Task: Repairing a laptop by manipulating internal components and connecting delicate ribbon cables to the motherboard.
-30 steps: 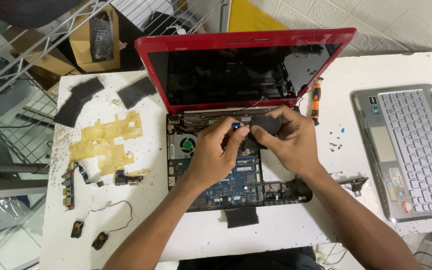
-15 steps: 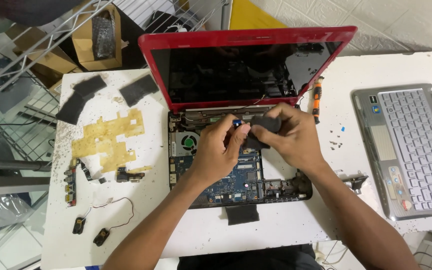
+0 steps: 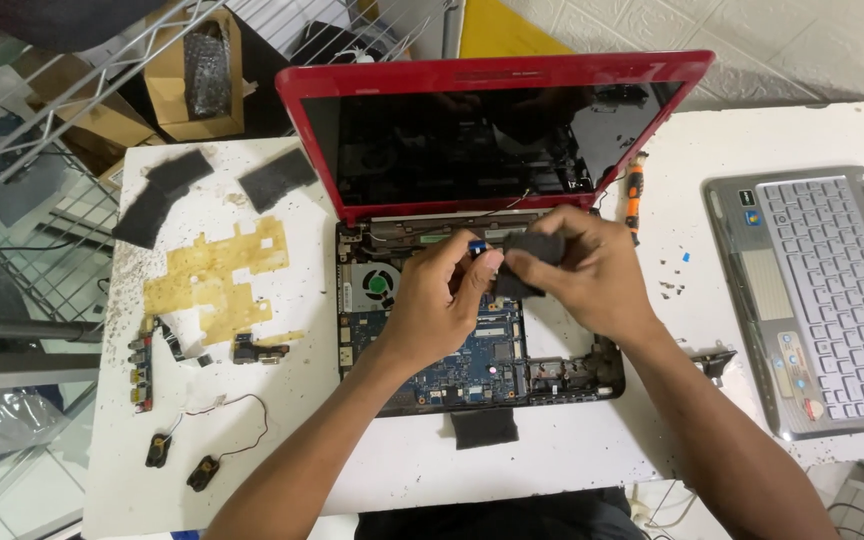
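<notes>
The black part point(image 3: 530, 262) between the two hands is mostly covered by fingers, so its shape is hard to make out; it sits above the open laptop point(image 3: 482, 330), just below the hinge; the right hand point(image 3: 582, 275) is closed around it, thumb and fingers pinching its edges; the left hand point(image 3: 442, 300) pinches a small blue tab point(image 3: 476, 244) at its left side, fingertips pressed together; the hands hide the middle of the blue board point(image 3: 472, 365), leaving only the fan point(image 3: 380, 284) and the lower edge plain.

The dark red-framed screen point(image 3: 472, 145) shows only dim reflections; a silver keyboard cover point(image 3: 822, 300) lies at the right, cut off by the frame edge, with small coloured stickers too small to read; an orange screwdriver point(image 3: 633, 195) lies half behind the lid corner; a brown cardboard box point(image 3: 192, 80) stands behind the table point(image 3: 282, 420), holding something in dark wrap that cannot be told; yellow film point(image 3: 217, 280), two black pads point(image 3: 212, 185) and two small wired speakers point(image 3: 182, 462) lie at the left.
</notes>
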